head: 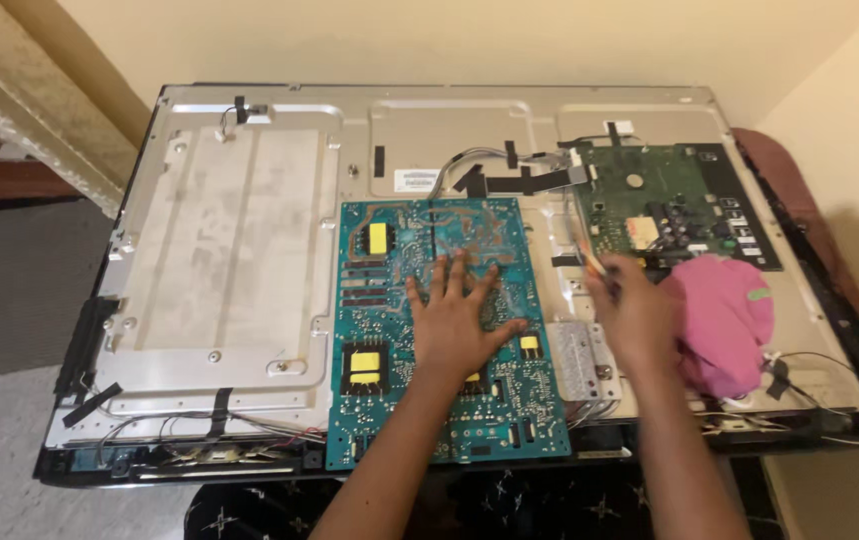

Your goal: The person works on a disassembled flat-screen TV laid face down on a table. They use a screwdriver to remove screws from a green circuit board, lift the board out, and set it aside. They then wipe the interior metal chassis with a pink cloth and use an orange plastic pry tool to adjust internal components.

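Observation:
A large flat screen lies face down with its metal back panel (239,230) exposed. My left hand (457,318) rests flat, fingers spread, on the teal circuit board (389,270) in the middle. My right hand (634,310) is blurred to the right of that board, its fingertips on a bundle of thin coloured wires (589,255) by the green circuit board (649,205). A pink cloth (724,315) lies just right of this hand, touching or very near it.
Black tape strips and grey cables (489,165) run between the two boards. Loose wires (249,425) lie along the near edge. A small metal plate (574,360) sits between my hands. Walls stand close behind and at the right; carpet (9,290) lies at the left.

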